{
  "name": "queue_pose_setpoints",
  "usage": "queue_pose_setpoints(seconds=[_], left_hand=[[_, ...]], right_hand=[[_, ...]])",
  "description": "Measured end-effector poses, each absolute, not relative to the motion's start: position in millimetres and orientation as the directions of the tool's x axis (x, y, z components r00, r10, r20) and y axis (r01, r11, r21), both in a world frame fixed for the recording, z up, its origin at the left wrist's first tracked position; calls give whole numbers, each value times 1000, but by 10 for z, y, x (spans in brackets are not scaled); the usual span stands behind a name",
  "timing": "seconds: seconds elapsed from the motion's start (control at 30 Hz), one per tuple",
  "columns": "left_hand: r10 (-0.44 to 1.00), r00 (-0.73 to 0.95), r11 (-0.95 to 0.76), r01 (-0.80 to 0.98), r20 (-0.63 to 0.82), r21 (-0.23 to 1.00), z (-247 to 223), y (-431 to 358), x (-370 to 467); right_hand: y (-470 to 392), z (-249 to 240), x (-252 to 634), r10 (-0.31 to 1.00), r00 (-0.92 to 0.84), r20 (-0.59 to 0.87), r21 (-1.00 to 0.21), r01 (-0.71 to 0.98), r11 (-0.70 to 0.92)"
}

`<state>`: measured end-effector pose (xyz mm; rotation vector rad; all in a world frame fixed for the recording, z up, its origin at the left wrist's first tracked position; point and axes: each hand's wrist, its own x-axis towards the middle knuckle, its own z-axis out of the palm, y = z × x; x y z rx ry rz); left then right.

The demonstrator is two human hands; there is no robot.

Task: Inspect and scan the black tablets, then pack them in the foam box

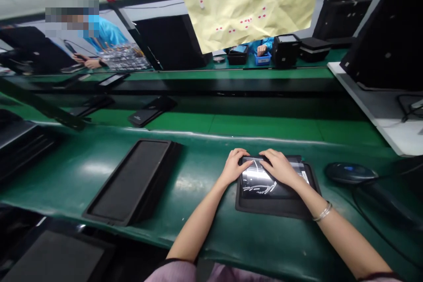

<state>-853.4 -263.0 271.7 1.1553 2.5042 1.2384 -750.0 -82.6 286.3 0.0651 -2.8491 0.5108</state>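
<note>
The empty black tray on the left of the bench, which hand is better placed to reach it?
Probably the left hand. Both hands rest on the glossy device, but the left is nearer the empty black tray; the right hand would have to cross over.

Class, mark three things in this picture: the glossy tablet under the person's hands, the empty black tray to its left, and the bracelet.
tablet [261, 183], head view, on its glossy screen below the hands.
black tray [130, 180], head view, on its flat inner floor.
bracelet [323, 212], head view, on the band at the right wrist.

Empty black tray [132, 180], mouse [350, 172]
</note>
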Motion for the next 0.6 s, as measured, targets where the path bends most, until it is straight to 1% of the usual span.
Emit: queue_pose_setpoints(seconds=[0.17,0.33,0.6], left_hand=[[697,-684,359,593,216,720,2695,-2641,-8529],[712,-671,358,599,205,717,2714,-2622,-8541],[803,-563,289,654,195,699,2759,-2613,-8609]], right_hand=[[-879,2821,-7572,42,-984,174,-393,-31,919],[-877,2841,-7548,33,-990,136,-405,-25,914],[-887,2874,-7557,43,-993,107,-415,-6,910]])
